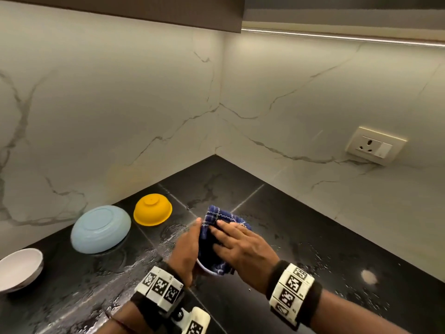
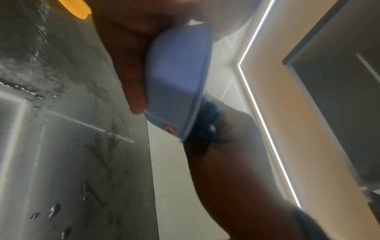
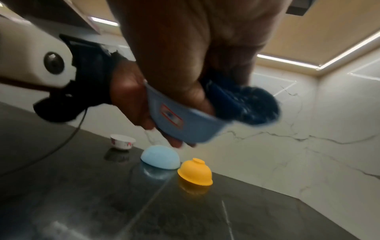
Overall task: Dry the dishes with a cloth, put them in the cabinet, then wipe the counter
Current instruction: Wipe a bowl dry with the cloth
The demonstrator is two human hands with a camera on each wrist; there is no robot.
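My left hand [image 1: 185, 251] grips a small blue bowl [image 1: 206, 270] from its left side, held tilted above the black counter [image 1: 301, 227]. A dark blue checked cloth [image 1: 218, 219] is stuffed into the bowl and spills over its far rim. My right hand [image 1: 240, 247] lies over the cloth, fingers pushing it into the bowl. In the left wrist view the bowl [image 2: 176, 78] shows a red sticker and the cloth [image 2: 209, 118] sits behind its rim. In the right wrist view the thumb of my right hand [image 3: 185, 56] sits at the rim of the bowl [image 3: 185, 128] beside the bunched cloth [image 3: 248, 104].
On the wet counter to the left stand an upside-down light blue bowl [image 1: 101, 229], an upside-down yellow bowl [image 1: 153, 209] and a white bowl [image 1: 20, 267]. Marble walls meet in a corner; a wall socket [image 1: 375, 145] is at the right. A cabinet [image 1: 144, 10] hangs overhead.
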